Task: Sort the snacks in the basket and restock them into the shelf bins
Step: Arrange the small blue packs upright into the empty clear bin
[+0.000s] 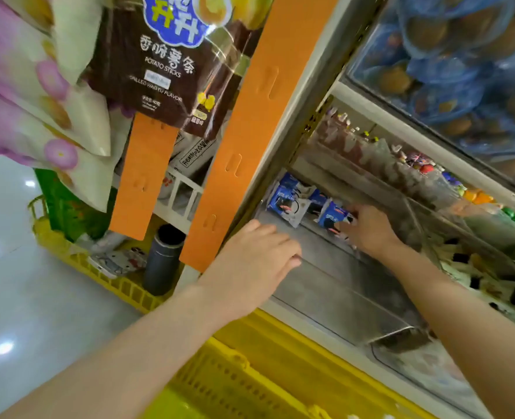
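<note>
- My left hand (259, 261) lies on the near-left front edge of the clear bin (325, 285). Its fingers are bent over the lip, so I judge it is gripping the bin to steady it.
- My right hand (368, 228) is deep in the far end of that bin, up against the blue-and-white packets (286, 204). Its back hides the fingertips, so I cannot tell whether I am pinching a packet or only nudging it.
- The packets sit in a loose, leaning row at the far-left corner of the bin. The rest of the bin floor, nearer to me, is bare.
- The yellow basket (250, 373) is right below my forearms, at the near edge, and I cannot make out what is in it.
- Risk: the packets lean on each other, so a clumsy push from my right hand could topple the row flat or jam one against the back wall.
- Risk: the bin wall is thin and clear. If my left hand pulls too hard on the lip, the bin may tip or slide off its shelf towards the basket.
- Risk: the neighbouring bins to the right hold other small sweets. Drawing my right arm out carelessly could drag a packet over the divider into the wrong bin.
- Risk: the orange strip (250, 131) and the potato-stick bag (162, 71) hang near my left arm, and a raised elbow could knock that bag loose.
</note>
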A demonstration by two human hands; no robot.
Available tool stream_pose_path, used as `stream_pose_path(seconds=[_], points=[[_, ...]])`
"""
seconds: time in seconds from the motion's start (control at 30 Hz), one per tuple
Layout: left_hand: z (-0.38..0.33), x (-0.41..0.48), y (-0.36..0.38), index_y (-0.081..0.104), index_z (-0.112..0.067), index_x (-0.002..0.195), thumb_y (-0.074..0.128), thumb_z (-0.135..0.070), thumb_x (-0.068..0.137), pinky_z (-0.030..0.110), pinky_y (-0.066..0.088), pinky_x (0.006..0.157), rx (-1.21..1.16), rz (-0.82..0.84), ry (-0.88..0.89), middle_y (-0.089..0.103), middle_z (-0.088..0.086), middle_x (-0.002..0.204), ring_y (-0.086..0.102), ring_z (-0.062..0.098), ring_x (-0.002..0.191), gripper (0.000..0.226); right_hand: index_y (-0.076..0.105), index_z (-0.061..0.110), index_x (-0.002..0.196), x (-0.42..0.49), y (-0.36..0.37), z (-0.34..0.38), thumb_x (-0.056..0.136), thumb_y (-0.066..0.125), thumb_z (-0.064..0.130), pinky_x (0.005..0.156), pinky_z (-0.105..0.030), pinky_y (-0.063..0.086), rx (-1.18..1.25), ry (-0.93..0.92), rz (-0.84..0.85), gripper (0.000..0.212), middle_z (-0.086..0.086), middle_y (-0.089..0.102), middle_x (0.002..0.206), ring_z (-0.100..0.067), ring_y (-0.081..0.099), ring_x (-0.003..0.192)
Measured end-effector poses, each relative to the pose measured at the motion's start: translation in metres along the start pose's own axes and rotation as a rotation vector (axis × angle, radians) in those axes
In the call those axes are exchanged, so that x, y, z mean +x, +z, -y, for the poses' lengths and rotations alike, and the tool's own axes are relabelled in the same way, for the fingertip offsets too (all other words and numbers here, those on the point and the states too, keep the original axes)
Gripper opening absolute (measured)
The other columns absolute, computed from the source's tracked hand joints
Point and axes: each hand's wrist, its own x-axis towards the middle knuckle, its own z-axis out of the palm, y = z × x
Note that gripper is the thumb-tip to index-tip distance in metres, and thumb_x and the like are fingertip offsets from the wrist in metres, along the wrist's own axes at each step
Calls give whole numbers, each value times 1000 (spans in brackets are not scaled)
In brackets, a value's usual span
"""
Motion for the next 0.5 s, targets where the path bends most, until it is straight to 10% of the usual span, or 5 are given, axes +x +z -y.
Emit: stream_pose_path(seconds=[0.5], points=[[7, 2, 0, 66, -20, 99, 36, -31, 95, 25, 38, 81, -19, 7, 44, 68, -7, 91, 58, 10, 86, 33, 55, 8, 118, 69, 45, -15, 91, 58, 15, 90, -36, 41, -128, -53, -20, 28, -17, 57, 121, -31, 55, 105]])
